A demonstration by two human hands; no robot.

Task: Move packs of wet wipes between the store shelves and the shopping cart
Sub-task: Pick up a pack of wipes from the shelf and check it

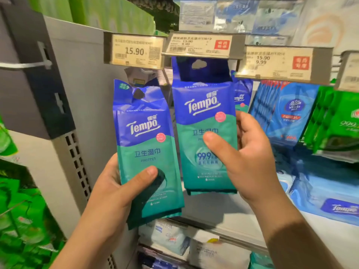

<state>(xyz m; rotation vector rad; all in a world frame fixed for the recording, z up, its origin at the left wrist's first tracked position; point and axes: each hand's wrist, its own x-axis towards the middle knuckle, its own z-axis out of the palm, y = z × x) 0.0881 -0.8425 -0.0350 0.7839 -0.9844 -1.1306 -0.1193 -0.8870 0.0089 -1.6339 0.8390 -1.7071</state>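
Observation:
Two blue-and-green Tempo wet wipe packs fill the middle of the head view. My left hand (pixel 124 193) grips the lower part of the left pack (pixel 144 140), thumb across its front, and holds it upright below the 15.90 price tag. The right pack (pixel 202 113) has its top at the hook under the middle price tag. My right hand (pixel 246 158) holds this pack, thumb pressed on its front and fingers behind its right edge. Another Tempo pack (pixel 241 94) hangs behind it. The shopping cart is out of view.
A grey perforated shelf upright (pixel 77 152) stands at the left. Green packs (pixel 17 220) sit at the far left. Blue Vinda packs (pixel 287 113) and green packs (pixel 338 123) hang at the right. White and blue packs (pixel 174 235) lie on shelves below.

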